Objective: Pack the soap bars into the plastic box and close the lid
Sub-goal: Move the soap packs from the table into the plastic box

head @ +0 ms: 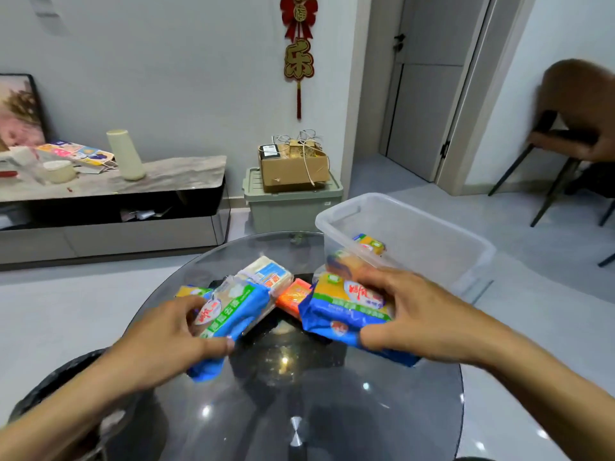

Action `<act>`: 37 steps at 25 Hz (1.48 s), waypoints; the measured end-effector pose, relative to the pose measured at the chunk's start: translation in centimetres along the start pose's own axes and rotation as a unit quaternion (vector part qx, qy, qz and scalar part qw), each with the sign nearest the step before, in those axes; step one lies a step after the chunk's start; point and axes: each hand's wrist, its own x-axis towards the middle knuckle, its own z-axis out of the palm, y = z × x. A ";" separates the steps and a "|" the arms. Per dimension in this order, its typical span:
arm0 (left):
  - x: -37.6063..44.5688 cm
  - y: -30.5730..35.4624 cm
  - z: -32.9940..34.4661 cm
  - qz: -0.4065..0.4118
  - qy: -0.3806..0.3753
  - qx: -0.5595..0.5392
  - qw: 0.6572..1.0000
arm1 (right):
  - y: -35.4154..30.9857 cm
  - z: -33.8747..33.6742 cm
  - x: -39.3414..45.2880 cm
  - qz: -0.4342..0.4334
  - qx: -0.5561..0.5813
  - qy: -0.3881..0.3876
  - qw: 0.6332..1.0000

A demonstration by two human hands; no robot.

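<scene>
The round dark glass bench (299, 394) fills the lower middle of the frame. At its right edge stands the clear plastic box (432, 247), open-topped so bars can drop straight in; no lid is in view. One yellow-wrapped soap bar (370, 243) already lies inside. The right hand (409, 314) is closed around a blue-and-yellow soap pack (342, 306) just beside the box's near wall, probably ready to lift over. Left of centre, the left hand (173, 334) grips a blue-and-green soap pack (233, 311). Between them lie an orange soap bar (293, 294) and a pale wrapped bar (266, 271), not yet packed.
</scene>
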 end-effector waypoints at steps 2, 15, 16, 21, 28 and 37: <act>2.5 5.5 -1.8 0.050 0.037 -0.054 0.997 | 1.8 -6.1 0.1 -0.010 -0.052 0.069 0.996; 18.4 26.7 10.2 0.074 -0.242 0.192 0.948 | 12.9 -8.9 11.1 0.028 -0.293 -0.269 0.917; 18.6 26.3 10.9 0.095 -0.235 0.235 0.939 | 13.4 -7.6 11.8 0.031 -0.283 -0.290 0.914; 18.7 25.7 11.4 0.148 -0.214 0.309 0.915 | 13.7 -4.4 12.8 -0.085 -0.330 -0.302 0.890; 14.3 21.0 5.2 0.266 0.089 0.093 0.955 | 9.6 -7.6 8.8 0.009 -0.159 -0.049 0.986; 8.9 -4.8 2.0 -0.115 -0.023 0.140 0.983 | -2.4 8.4 10.3 -0.060 -0.218 0.081 0.971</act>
